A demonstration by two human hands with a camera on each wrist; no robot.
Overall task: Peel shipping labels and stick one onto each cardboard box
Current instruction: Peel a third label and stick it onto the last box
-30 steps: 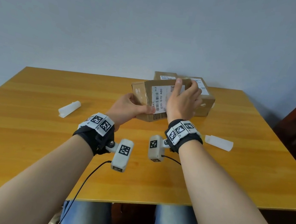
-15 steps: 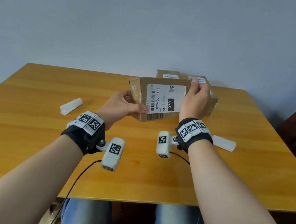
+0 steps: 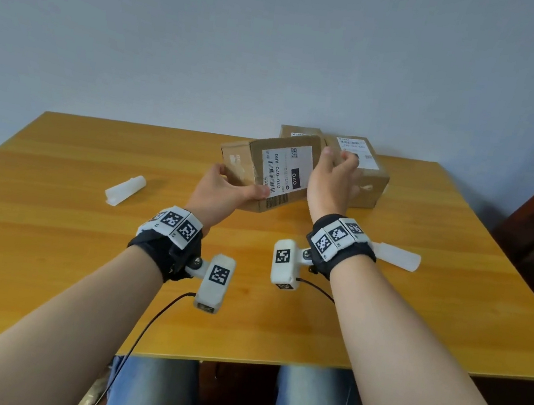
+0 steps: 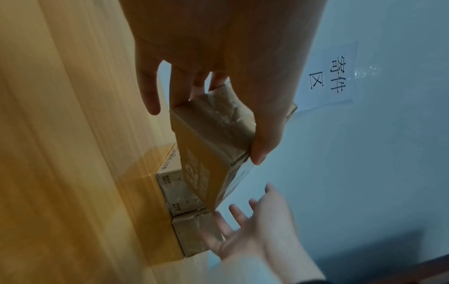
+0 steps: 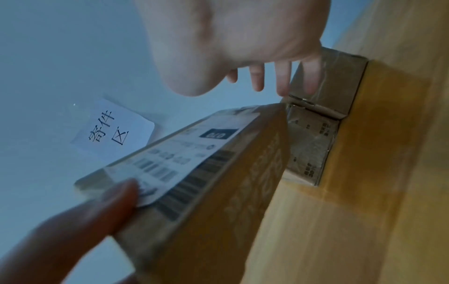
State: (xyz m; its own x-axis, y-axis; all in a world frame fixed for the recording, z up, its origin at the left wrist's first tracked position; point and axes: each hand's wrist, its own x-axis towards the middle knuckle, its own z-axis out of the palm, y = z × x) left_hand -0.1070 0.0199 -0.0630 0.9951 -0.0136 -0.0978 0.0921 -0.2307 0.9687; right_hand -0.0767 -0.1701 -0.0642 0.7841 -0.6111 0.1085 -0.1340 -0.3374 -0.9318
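Lifted off the labelled box [image 3: 281, 169], right hand [image 3: 333, 181] hovers loose-fingered; left hand [image 3: 225, 192] grips it.

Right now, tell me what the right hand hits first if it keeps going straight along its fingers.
Probably the far brown cardboard box on the table: the open right hand points at it, just past the held labelled box. Depth is unclear.
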